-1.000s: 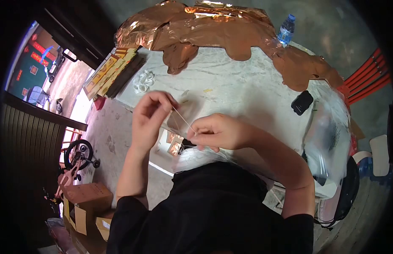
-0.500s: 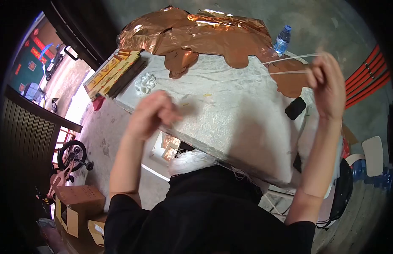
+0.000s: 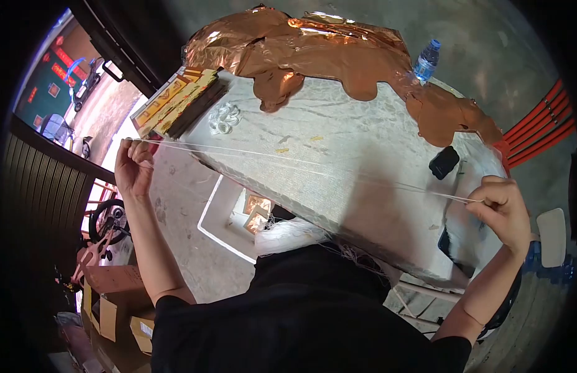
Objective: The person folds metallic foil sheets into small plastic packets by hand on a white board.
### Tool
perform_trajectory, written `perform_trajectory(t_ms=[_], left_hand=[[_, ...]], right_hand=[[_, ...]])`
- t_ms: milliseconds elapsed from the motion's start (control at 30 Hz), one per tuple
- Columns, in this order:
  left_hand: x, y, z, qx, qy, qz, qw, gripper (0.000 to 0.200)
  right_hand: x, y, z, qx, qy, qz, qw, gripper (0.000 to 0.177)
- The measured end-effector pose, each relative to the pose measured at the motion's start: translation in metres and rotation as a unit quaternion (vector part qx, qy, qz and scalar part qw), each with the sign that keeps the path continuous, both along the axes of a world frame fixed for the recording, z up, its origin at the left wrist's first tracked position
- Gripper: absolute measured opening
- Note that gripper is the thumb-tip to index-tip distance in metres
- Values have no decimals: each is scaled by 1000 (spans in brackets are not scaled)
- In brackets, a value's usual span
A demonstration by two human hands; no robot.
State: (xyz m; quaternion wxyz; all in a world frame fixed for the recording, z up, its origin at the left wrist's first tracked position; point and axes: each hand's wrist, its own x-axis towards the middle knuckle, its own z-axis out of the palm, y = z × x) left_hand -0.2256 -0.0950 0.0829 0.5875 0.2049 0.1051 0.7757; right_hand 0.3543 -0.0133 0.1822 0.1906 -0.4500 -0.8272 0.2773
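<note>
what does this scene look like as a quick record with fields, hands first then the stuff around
left hand: fingers closed on white strands
right hand: fingers closed on the same strands
white strands: stretched nearly straight between both hands
on table: copper-coloured foil, white coils, small black object
at waist: white bundle
below table: white bin, copper-coloured packets inside

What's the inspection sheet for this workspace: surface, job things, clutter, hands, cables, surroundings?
Surface: table with pale, creased covering; shadow toward the right.
Job's things: white thread stretched across, above the table; white coils at left.
Clutter: copper-coloured foil along the far edge, bottle, small black object.
Hands: left hand and right hand wide apart, both pinching the thread.
Cables: nothing seen.
Surroundings: cardboard box at left; open doorway beyond.
</note>
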Motion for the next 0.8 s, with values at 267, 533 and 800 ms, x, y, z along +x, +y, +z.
perform_trajectory(t_ms=[267, 533, 800], left_hand=[[0, -1, 3, 21, 44, -15, 999, 19], [7, 0, 16, -51, 18, 248, 967, 11], [8, 15, -9, -105, 73, 222, 967, 37]], right_hand=[[15, 21, -2, 254, 125, -146, 948, 10], [26, 10, -14, 218, -129, -72, 965, 6], [-34, 2, -64, 82, -209, 9, 974, 17]])
